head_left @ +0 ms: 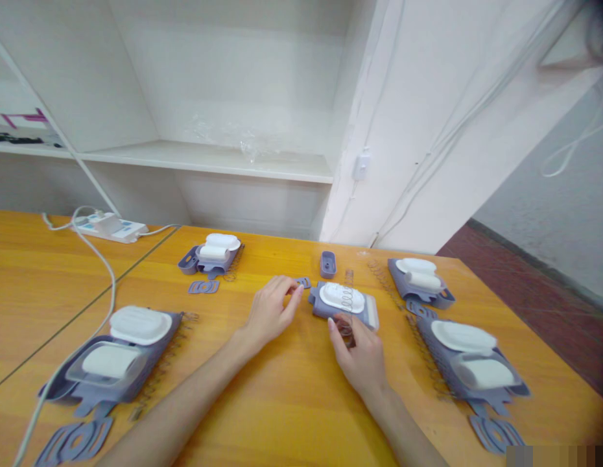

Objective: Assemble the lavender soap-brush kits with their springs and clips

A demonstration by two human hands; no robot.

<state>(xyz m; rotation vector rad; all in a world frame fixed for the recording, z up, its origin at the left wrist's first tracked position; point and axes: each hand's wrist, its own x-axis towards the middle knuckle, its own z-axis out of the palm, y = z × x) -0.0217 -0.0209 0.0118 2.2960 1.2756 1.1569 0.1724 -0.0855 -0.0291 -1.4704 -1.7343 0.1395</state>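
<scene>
My right hand [362,357] is closed round the lower end of a thin metal coil spring [349,299]. The spring stretches away from me across a white oval pad [333,296] on a grey-purple plastic body [319,307]. A clear-and-white part [372,312] sits at that body's right end. My left hand [275,308] is left of the body, thumb and forefinger pinched at a small flat slotted grey piece [304,283]; its near end is hidden by the fingertips. Just beyond the body stands a small grey plastic cup [327,264].
Similar part sets lie around: far left [218,253], near left [121,363], far right [418,282] and near right [467,357], with springs beside them. A power strip [109,227] and its white cable [109,279] run along the left. A white shelf [209,159] stands behind.
</scene>
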